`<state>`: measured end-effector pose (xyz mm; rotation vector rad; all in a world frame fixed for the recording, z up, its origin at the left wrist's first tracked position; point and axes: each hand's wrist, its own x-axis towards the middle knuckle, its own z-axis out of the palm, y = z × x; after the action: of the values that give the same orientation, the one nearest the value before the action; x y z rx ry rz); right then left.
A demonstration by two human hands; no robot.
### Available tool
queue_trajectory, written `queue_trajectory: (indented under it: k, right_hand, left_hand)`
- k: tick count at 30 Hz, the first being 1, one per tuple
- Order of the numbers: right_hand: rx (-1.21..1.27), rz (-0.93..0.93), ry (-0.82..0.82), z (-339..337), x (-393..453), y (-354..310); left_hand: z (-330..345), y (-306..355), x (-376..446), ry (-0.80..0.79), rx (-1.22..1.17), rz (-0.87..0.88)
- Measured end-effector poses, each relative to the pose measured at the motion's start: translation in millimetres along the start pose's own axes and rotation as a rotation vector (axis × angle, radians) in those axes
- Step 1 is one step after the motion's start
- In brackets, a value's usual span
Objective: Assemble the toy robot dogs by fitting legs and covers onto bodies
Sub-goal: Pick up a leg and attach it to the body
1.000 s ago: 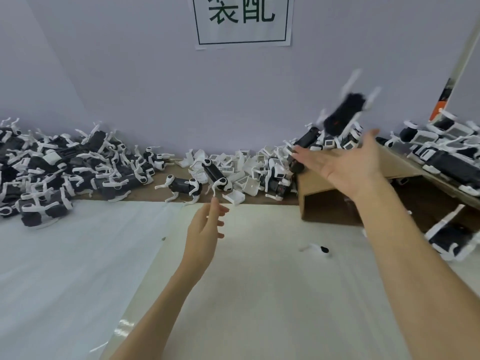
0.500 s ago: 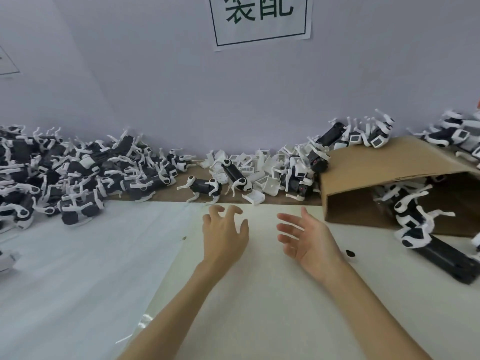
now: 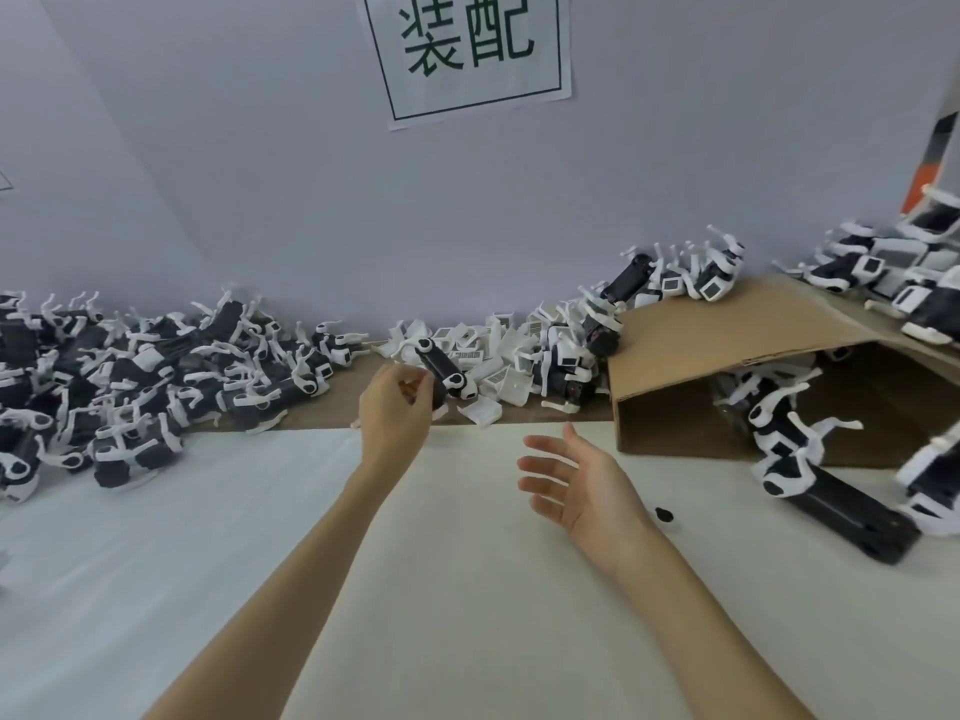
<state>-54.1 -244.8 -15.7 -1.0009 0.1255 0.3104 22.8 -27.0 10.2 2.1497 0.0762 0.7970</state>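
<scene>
White table (image 3: 467, 589): L hand (image 3: 395, 407) fingers curled on toy dog body (image 3: 441, 367), axis far-left/near-right; R hand (image 3: 582, 485) open, empty.

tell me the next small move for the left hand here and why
Probably close the left hand on the black toy dog body at its fingertips and draw it back onto the white mat. The curled fingers are at that body, though a firm grip can't be confirmed, and the right hand hovers open and empty over the mat, seemingly ready to receive it.

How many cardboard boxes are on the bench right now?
1: the cardboard box lies on its side at right, opening toward the camera, toy dogs inside. Others may be hidden.
</scene>
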Motion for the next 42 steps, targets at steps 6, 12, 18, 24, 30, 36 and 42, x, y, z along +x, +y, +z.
queue_trajectory:
  k: [6,12,18,24,30,36,42]
  right_hand:
    - [-0.518,-0.281,-0.141,3.4,-7.3,5.8]
    - [-0.707,-0.405,-0.135,6.9,-6.5,9.9]
    - [-0.475,-0.440,-0.005,5.9,1.7,16.5]
    - [-0.083,-0.258,-0.206,-3.3,-1.5,12.7]
    - [-0.103,-0.198,-0.158,-2.7,-4.3,5.8]
    - [-0.053,-0.219,-0.150,0.0,-9.6,2.7]
    - [-0.065,-0.056,-0.245,2.5,-17.3,-0.2]
  left_hand:
    - [-20.3,44.3,-61.3,-0.188,-0.686,-0.085]
    - [-13.7,31.5,-79.7,-0.264,-0.972,-0.237]
    - [-10.9,10.9,-87.0,-0.246,-0.281,0.245]
    - [-12.6,6.0,-90.6,-0.509,-0.417,-0.018]
    - [-18.6,7.2,-86.7,-0.534,-0.653,-0.174]
    - [-17.7,12.0,-87.6,-0.467,-0.717,-0.209]
    - [-20.0,14.0,-85.2,-0.476,-0.887,-0.241]
